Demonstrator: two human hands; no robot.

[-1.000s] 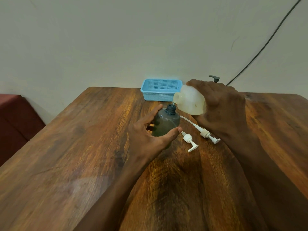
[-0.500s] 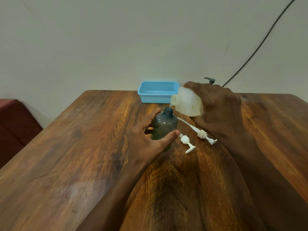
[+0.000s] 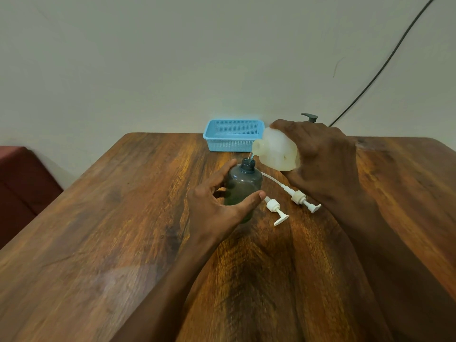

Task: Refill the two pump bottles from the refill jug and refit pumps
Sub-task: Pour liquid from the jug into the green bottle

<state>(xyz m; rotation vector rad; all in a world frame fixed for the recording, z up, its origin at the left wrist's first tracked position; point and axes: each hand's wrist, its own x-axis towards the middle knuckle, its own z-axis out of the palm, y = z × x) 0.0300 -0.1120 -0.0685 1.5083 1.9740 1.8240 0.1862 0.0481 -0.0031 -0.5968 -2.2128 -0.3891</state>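
A dark grey translucent pump bottle (image 3: 243, 185) stands upright on the wooden table (image 3: 123, 218), its neck uncapped. My left hand (image 3: 217, 206) wraps around its lower body. My right hand (image 3: 318, 159) holds the white refill jug (image 3: 275, 151) tipped leftward, spout just above the bottle's neck, with a thin stream running in. Two white pumps lie on the table to the right of the bottle: a short pump (image 3: 276, 211) and a long-tubed pump (image 3: 299, 197). A dark pump head (image 3: 309, 117) shows behind my right hand; the rest of it is hidden.
A light blue mesh basket (image 3: 233, 135) sits at the table's far edge against the wall. A black cable (image 3: 385, 62) runs diagonally down the wall on the right. A dark red seat (image 3: 22, 183) is left of the table.
The view has shifted slightly. My hands, bottle and jug hold nearly the same pose, with the jug still tipped over the bottle's neck.
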